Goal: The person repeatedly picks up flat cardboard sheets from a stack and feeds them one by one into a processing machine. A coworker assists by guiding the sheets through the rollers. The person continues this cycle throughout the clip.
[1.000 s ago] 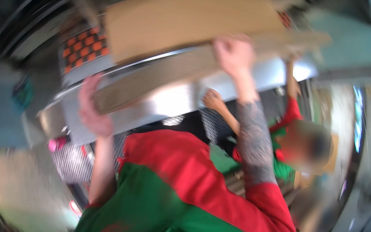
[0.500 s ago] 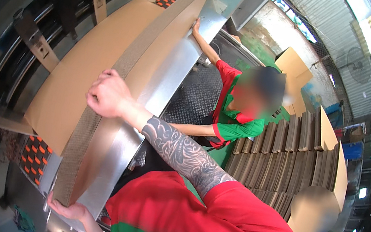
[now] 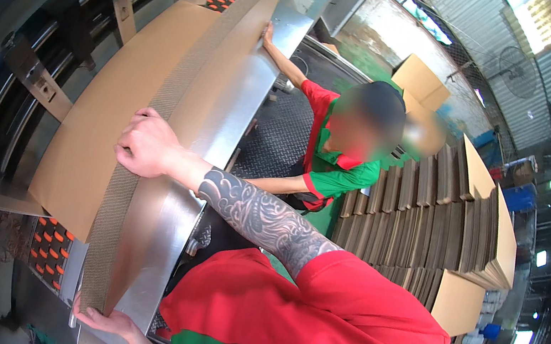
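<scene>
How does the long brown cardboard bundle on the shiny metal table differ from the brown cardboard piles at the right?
The long brown cardboard bundle is one piece; the brown cardboard piles form many blocks. The bundle is on the shiny metal table; the piles stand away from it. The bare right hand and left hand touch the bundle; neither touches the piles. Both show layered brown edges.

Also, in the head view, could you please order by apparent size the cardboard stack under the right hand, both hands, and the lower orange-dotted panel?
1. Cardboard stack: clearly largest.
2. Right hand and lower orange-dotted panel: too alike to rank.
3. Left hand: smallest visible area.
</scene>
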The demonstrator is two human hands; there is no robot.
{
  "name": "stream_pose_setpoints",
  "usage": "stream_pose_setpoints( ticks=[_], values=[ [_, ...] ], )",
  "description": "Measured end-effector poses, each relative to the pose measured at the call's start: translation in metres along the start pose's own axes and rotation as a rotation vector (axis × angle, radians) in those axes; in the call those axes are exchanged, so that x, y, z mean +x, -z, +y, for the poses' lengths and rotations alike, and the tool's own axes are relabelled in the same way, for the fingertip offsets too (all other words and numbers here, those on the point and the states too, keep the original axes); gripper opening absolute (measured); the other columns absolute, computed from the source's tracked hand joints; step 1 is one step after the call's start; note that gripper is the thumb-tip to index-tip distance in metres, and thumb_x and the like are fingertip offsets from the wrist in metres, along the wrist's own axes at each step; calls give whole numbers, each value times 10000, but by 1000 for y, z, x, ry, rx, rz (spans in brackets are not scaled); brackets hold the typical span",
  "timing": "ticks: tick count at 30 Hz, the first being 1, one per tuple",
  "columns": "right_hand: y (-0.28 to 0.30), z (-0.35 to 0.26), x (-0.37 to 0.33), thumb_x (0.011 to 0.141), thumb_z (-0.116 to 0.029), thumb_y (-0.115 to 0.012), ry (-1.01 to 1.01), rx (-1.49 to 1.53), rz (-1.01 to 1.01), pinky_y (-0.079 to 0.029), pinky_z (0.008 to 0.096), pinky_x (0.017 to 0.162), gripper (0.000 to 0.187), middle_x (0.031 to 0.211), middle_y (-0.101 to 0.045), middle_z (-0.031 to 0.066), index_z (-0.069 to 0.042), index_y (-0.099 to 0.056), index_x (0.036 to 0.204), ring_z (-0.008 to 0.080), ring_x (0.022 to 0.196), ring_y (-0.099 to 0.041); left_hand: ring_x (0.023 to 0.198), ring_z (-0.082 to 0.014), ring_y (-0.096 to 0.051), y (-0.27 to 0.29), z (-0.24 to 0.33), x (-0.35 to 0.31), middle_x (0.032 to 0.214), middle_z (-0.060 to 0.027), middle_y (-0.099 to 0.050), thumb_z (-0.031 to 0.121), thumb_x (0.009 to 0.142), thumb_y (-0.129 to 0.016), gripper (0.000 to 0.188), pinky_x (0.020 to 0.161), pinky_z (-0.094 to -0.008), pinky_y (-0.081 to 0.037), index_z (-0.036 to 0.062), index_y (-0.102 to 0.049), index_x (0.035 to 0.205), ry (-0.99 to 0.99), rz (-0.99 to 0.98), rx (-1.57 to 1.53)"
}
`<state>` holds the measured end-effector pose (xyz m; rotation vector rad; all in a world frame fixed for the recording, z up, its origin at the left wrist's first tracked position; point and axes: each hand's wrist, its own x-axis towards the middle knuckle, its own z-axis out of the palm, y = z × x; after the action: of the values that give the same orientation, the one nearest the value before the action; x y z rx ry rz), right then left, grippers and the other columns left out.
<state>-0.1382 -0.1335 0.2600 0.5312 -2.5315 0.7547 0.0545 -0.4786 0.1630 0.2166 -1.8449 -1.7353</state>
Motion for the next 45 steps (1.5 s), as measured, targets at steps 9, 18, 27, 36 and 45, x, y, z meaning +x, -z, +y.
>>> stream_pose_setpoints(
  ticks=[9,18,27,36,45],
  values=[
    [2,1,-5,881,-240,-615,0,-34,-25,-475,455,1030,276,732,-720,50,-89,-739,685,262,853,-681,1089,-304,-575,1,-8,-4,1138,-180,-574,308,1006,-479,405,941,-453,-501,-41,-593,1178,-74,111,47],
    [3,2,-3,874,-246,-598,-4,-10,-22,-462,445,1069,290,776,-765,58,-104,-779,696,262,867,-698,1030,-298,-573,-1,-5,2,1089,-168,-563,279,953,-506,358,880,-448,-493,-21,-585,1133,-50,106,-36],
    [9,2,-3,947,-301,-597,-24,-9,-153,-444,514,1092,303,888,-779,100,-110,-824,885,294,997,-706,1050,-288,-545,-8,7,-2,1058,-145,-519,317,948,-537,357,933,-443,-452,-8,-579,1090,12,87,-133],
    [129,-235,38,879,-343,-679,748,479,-257,-541,562,781,304,882,-753,166,-93,-697,1050,426,902,-709,1249,-347,-592,-1,-5,13,1318,-236,-588,336,967,-539,494,1065,-519,-481,-56,-580,1266,36,128,-144],
    [16,-111,7,965,-613,-606,234,78,-268,-265,660,1184,623,1272,-685,165,-68,-711,1249,359,1279,-579,1435,-410,-503,-13,10,-5,1532,-267,-521,376,999,-486,643,1224,-560,-372,-62,-498,1470,-71,16,-84]
  ],
)
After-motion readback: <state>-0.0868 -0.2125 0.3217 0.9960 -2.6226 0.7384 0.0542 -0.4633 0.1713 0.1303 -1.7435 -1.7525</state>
